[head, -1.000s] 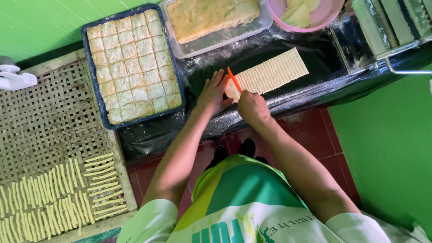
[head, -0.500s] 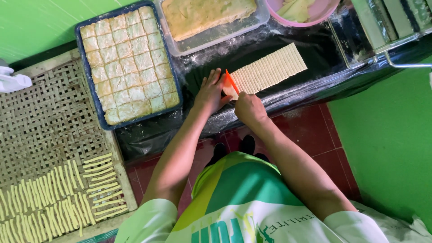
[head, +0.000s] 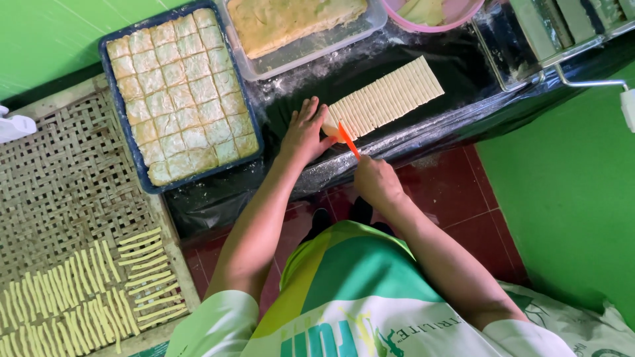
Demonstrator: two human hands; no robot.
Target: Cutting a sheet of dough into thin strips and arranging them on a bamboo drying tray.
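A pale sheet of dough [head: 390,98], scored into many thin strips, lies on the black plastic-covered table [head: 463,73]. My left hand [head: 303,132] rests flat beside the sheet's near end, its thumb touching the last strips. My right hand [head: 376,180] grips an orange scraper [head: 348,139], whose blade points up under the sheet's end. A small pale piece of dough sits between my left thumb and the blade.
A blue tray [head: 253,119] of cut dough squares sits left of my hands. Behind stand a clear tub [head: 370,20] of dough and a pink bowl [head: 463,14]. A woven rack [head: 59,198] at left holds several dough sticks. A pasta machine [head: 562,26] stands at right.
My right hand has drawn back toward my body, and the orange scraper now slants from the sheet's end down to that hand. My left hand stays at the sheet's end.
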